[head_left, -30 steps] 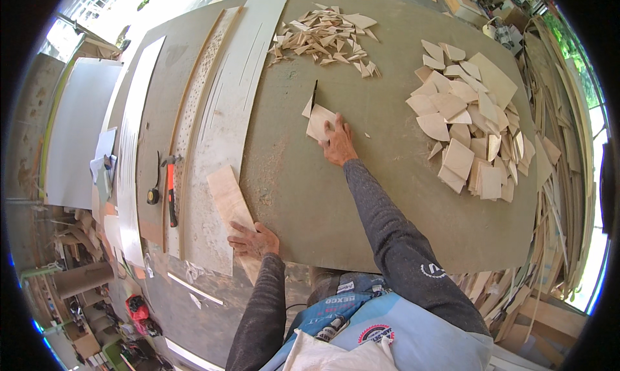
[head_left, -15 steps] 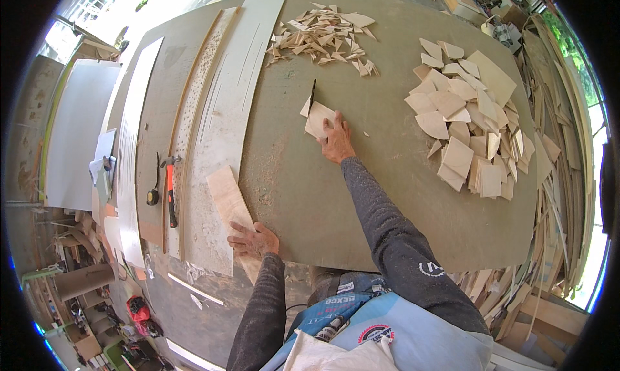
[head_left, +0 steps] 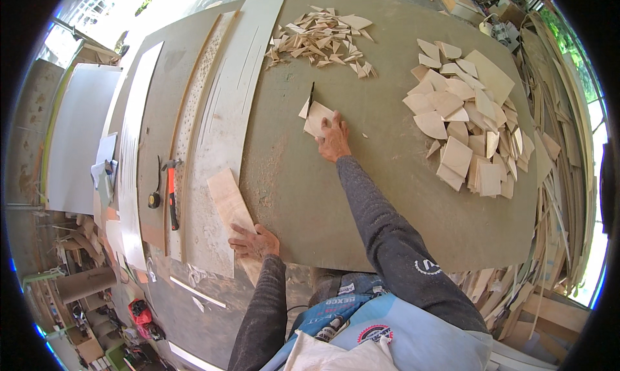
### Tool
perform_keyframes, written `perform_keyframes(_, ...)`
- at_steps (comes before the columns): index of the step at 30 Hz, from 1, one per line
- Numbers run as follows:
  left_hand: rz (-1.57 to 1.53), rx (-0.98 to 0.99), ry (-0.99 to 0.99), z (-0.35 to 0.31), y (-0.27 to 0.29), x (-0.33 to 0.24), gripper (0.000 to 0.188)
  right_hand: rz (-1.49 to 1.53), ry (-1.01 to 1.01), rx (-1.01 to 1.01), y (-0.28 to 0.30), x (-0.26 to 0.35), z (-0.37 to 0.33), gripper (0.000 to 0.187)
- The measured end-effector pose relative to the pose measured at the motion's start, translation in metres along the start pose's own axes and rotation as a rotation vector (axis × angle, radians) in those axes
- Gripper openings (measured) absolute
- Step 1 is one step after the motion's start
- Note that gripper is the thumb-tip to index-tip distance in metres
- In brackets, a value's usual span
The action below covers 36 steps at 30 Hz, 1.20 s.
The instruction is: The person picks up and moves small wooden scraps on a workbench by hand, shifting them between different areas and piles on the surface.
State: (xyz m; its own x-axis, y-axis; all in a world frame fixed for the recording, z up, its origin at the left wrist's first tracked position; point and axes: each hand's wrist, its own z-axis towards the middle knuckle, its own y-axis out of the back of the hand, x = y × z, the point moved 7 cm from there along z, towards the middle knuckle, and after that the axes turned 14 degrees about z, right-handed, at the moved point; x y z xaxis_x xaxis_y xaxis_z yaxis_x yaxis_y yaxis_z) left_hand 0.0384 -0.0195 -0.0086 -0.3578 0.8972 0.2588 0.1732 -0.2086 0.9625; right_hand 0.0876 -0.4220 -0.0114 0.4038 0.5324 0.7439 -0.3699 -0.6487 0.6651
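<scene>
My right hand (head_left: 334,139) holds a small flat piece of pale plywood (head_left: 320,118) down on the large table. Its fingertips press on the near right part of the piece. A thin dark saw blade (head_left: 312,98) stands up from the tabletop at the piece's far left side, with a narrow corner of wood left of it. Near the table's front edge, my left hand (head_left: 256,241) is closed over a long pale plywood strip (head_left: 227,193). The strip lies at a slant, its lower end partly hidden by the hand and sleeve.
Small pointed offcuts (head_left: 323,38) are heaped at the far middle of the table (head_left: 387,196). Many curved-edged plywood pieces (head_left: 475,119) are piled on the right. Left of the strip lie a hammer (head_left: 172,196) with an orange-and-black handle, a tape measure (head_left: 154,199) and long boards.
The small plywood piece has slid slightly forward along the blade under my right hand, the dark line reaching further into it. My left hand stays on the strip.
</scene>
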Motion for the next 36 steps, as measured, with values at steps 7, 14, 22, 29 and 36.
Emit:
perform_keyframes(7,0.024,0.0,-0.003,-0.001,0.001,0.0,0.082,-0.012,0.034,-0.023,0.0,0.003,-0.007,0.067)
perform_keyframes(14,0.025,-0.015,-0.003,0.0,-0.001,0.002,0.082,-0.035,0.018,-0.061,-0.005,0.004,-0.004,0.066)
perform_keyframes(22,-0.001,0.01,-0.016,0.0,-0.001,-0.001,0.082,-0.004,0.026,-0.102,-0.003,0.0,0.006,0.068)
perform_keyframes(29,0.014,-0.058,-0.021,0.0,-0.001,0.001,0.081,-0.041,0.053,-0.069,-0.004,0.005,-0.009,0.069)
perform_keyframes(36,0.0,-0.016,-0.014,-0.003,0.004,0.0,0.081,-0.009,0.031,-0.12,-0.004,0.008,-0.006,0.065)
